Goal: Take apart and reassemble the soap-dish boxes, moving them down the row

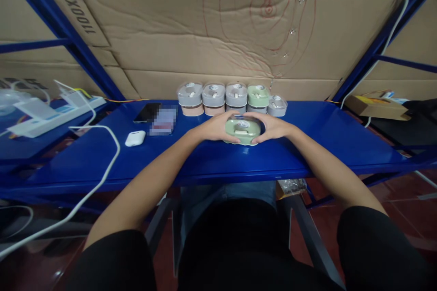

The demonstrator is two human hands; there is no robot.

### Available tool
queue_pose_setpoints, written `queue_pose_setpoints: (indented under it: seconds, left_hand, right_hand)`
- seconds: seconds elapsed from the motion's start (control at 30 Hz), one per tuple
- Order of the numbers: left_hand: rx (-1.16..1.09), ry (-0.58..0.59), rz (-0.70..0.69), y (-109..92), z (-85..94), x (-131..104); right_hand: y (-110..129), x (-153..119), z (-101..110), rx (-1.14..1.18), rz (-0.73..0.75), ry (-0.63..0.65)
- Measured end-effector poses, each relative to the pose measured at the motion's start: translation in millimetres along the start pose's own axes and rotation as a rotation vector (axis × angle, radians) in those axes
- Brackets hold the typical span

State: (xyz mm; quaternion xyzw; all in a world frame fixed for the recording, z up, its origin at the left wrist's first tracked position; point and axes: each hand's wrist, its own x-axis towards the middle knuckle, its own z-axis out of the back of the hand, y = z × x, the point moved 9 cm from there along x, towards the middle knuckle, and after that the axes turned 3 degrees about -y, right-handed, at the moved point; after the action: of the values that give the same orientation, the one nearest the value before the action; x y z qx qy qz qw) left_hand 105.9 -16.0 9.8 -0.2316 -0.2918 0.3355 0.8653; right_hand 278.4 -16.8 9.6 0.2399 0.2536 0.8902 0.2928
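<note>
A green box (pixel 242 131) with a clear lid and a small light latch is held near the middle of the blue table. My left hand (pixel 218 127) grips its left side, and my right hand (pixel 271 126) grips its right side, thumbs at the front. Behind it stands a row of similar boxes in stacks: a grey box (pixel 190 94) on an orange one, another grey box (pixel 213 93) on orange, a grey box (pixel 236 94) on grey, and a green box (pixel 258 94) on grey. A single grey box (pixel 276 106) ends the row at the right.
On the blue table (pixel 327 141), a white earbud case (pixel 135 138), a dark phone (pixel 147 112) and a blurred-out item (pixel 163 121) lie left. A white cable (pixel 114 154) crosses the left side by a power strip (pixel 58 118). Cardboard (pixel 164 22) stands behind.
</note>
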Motion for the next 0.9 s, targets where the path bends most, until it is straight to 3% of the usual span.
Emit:
queue_pose_setpoints:
  seconds: [0.2, 0.3, 0.4, 0.53, 0.7, 0.8, 0.9]
  left_hand:
    - [-0.003, -0.013, -0.016, 4, -14.9, 3]
    - [0.021, 0.013, -0.006, 6, -16.2, 2]
    - [0.054, 0.038, -0.008, 1, -13.4, 0]
    - [0.163, 0.127, -0.009, -10, -16.2, -6]
    - [0.150, 0.154, -0.031, -17, -19.9, -7]
    - [0.123, 0.112, -0.046, -15, -13.5, -3]
    - [0.159, 0.012, -0.035, -8, 7.1, -1]
  right_hand:
    - [8, 5, -5, -0.167, 0.044, -0.094]
    - [13, 1, 8, -0.186, 0.041, -0.103]
    - [3, -13, 40, -0.197, -0.081, -0.112]
    - [-30, -37, 74, -0.269, -0.364, -0.056]
    - [-60, -50, 77, -0.379, -0.600, 0.070]
    - [-64, -49, 73, -0.424, -0.609, 0.075]
    - [-68, -49, 71, -0.451, -0.596, 0.093]
